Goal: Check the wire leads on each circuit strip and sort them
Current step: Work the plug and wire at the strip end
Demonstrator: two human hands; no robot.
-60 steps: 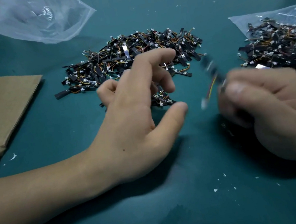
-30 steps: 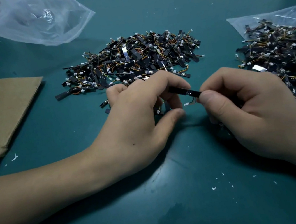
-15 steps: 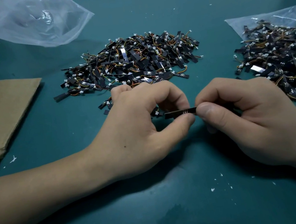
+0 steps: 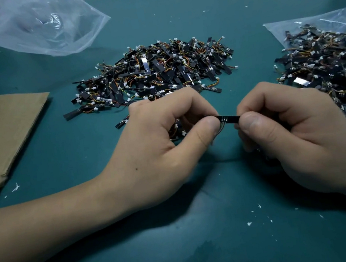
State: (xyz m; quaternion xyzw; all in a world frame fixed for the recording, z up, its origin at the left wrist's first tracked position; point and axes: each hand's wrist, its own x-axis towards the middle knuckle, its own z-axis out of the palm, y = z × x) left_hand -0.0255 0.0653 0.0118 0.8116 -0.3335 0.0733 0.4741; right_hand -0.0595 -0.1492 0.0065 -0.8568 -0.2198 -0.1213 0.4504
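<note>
A short black circuit strip (image 4: pixel 229 119) is held level between both hands above the green mat. My left hand (image 4: pixel 160 145) pinches its left end between thumb and curled forefinger, where thin wires hang down. My right hand (image 4: pixel 289 135) pinches the right end the same way. A few more strips with white connectors (image 4: pixel 177 130) lie under my left fingers, partly hidden. Behind the hands sits a large heap of black strips (image 4: pixel 159 71) with orange and yellow leads. A second heap (image 4: pixel 331 70) lies at the right on a clear plastic bag.
A crumpled clear plastic bag (image 4: pixel 43 24) lies at the back left. Flat brown cardboard (image 4: pixel 2 131) covers the left edge of the mat. One loose strip (image 4: pixel 122 122) lies just left of my left hand. White crumbs (image 4: pixel 258 214) dot the near mat.
Two seconds ago my right hand was swinging a strip through the air while my left hand was spread open. Both hands have since closed on the strip and hold it level between them.
</note>
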